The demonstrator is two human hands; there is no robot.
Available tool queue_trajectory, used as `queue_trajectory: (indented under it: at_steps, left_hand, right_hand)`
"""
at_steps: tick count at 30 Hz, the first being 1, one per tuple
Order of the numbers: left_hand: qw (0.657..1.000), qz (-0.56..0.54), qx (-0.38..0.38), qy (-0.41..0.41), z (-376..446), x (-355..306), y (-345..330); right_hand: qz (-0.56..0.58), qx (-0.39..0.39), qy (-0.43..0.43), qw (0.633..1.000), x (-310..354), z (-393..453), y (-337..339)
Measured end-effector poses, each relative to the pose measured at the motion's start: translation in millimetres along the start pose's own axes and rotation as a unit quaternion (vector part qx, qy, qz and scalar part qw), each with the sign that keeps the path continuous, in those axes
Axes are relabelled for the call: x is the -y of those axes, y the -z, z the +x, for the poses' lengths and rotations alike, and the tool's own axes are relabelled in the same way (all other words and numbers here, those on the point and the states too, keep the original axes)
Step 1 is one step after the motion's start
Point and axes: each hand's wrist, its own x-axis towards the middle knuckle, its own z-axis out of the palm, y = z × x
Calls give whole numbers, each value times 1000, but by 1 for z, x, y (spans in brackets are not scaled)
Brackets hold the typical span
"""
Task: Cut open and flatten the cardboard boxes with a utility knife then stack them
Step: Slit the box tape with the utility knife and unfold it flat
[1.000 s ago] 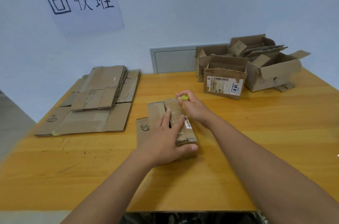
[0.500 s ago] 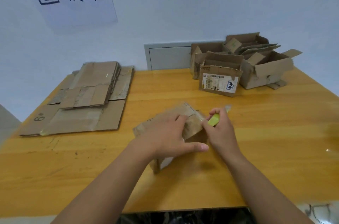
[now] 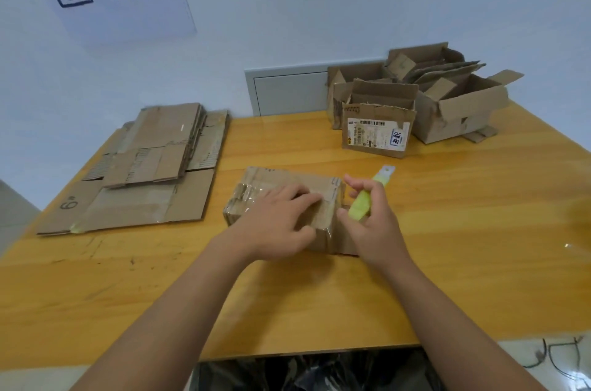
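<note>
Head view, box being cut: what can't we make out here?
- Small box, head view: near top face and front edge hidden under the left hand; taped or cut, unknown.
- Knife: the right hand covers the handle's middle; the tip is blurred, blade unclear.
- Label on the open box: print too small.
- Flat stack: sheet count unclear.

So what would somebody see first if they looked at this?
Two hands at the middle of the table: the left hand presses on a taped box, and the right hand holds a green knife. A flat cardboard stack lies far left, open boxes far right.
</note>
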Motion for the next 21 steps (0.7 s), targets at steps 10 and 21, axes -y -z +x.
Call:
queue_trajectory:
  at_steps: [10,21]
  left_hand:
    - [974,43,-218,40,25,-11,-35]
    - [978,37,-205,2,33,-7,-36]
  right_hand:
    - [-102,92,58,989,-21,20,0]
    - [45,49,10,998,-17,25,13]
